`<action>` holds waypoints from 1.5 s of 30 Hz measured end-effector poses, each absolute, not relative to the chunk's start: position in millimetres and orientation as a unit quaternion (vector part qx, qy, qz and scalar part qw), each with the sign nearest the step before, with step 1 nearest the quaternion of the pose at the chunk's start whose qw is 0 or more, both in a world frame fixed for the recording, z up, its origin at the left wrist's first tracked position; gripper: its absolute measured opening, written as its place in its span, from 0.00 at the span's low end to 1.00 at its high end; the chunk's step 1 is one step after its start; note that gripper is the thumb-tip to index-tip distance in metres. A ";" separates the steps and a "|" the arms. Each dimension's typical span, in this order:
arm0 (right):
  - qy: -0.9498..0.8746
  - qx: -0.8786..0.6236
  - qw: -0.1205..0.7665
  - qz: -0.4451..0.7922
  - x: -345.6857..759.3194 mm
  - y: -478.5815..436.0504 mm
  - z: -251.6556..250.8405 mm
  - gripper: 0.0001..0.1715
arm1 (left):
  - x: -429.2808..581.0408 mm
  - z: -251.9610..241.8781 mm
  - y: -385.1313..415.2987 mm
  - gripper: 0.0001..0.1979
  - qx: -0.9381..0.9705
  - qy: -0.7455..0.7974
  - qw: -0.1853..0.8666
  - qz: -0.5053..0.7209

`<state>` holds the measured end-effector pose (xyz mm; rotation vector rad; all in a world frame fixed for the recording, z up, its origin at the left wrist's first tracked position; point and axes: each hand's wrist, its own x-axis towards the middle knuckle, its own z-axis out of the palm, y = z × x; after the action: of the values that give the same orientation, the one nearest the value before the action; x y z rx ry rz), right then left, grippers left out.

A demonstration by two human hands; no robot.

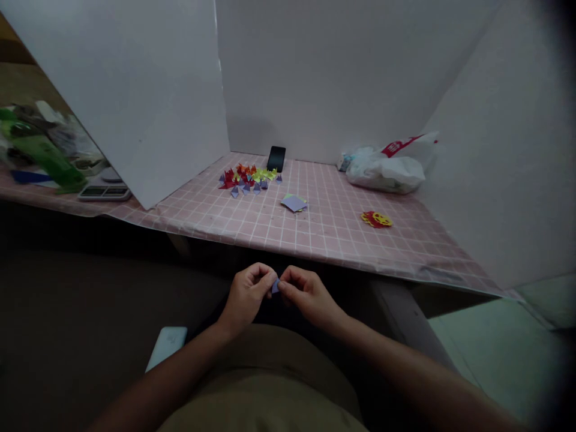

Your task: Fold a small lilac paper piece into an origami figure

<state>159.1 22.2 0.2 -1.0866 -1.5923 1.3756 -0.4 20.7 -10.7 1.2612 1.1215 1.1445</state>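
Just short of the table's near edge, over my lap, a small folded piece of purple paper (275, 287) is pinched between both hands. My left hand (248, 294) grips its left side with thumb and fingers closed. On the right side, the thumb and forefinger of my right hand (310, 295) press on it. Most of the paper is hidden behind the fingertips. Beyond the hands, a stack of square paper sheets (294, 203), purple on top, lies on the table. Farther back sits a cluster of small folded paper pieces (246, 178) in red, orange, yellow and purple.
A dark phone (276, 158) leans near the back panel. At the right lie red and yellow cut-out shapes (377, 219) and a white plastic bag (387, 171). White panels surround the pink checked table (225, 225). Left are a scale (105, 189) and a green bottle (42, 150). A white slab (167, 347) lies by my left forearm.
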 end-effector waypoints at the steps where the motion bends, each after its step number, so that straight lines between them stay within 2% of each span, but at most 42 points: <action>1: -0.627 -0.431 0.378 0.528 159.2 22.3 0.4 0.12 | 0.6 -11.3 20.5 0.11 0.526 0.470 0.519 0.482; 7: -0.623 -0.459 0.382 0.504 158.8 22.1 -2.2 0.11 | 2.7 -17.7 22.8 0.13 0.521 0.453 0.548 0.472; 13: -0.653 -0.440 0.398 0.471 157.1 21.5 -9.0 0.12 | 1.6 -14.1 23.9 0.12 0.538 0.470 0.518 0.470; 18: -0.662 -0.428 0.393 0.472 156.1 20.5 -12.1 0.15 | 6.3 -22.2 23.0 0.16 0.512 0.463 0.537 0.485; 27: -0.676 -0.458 0.423 0.393 159.2 20.2 -11.3 0.15 | 6.4 -24.3 20.2 0.16 0.512 0.437 0.582 0.457; 38: -0.662 -0.405 0.390 0.495 165.7 27.9 1.1 0.22 | 0.6 -12.0 13.1 0.19 0.616 0.434 0.505 0.421; 45: -0.695 -0.431 0.445 0.365 165.9 24.2 4.3 0.20 | 4.6 -3.2 15.4 0.18 0.621 0.432 0.501 0.420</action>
<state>165.9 24.2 4.3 -1.0684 -1.7213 0.9035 4.6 15.4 -3.2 1.5011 1.0454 1.0163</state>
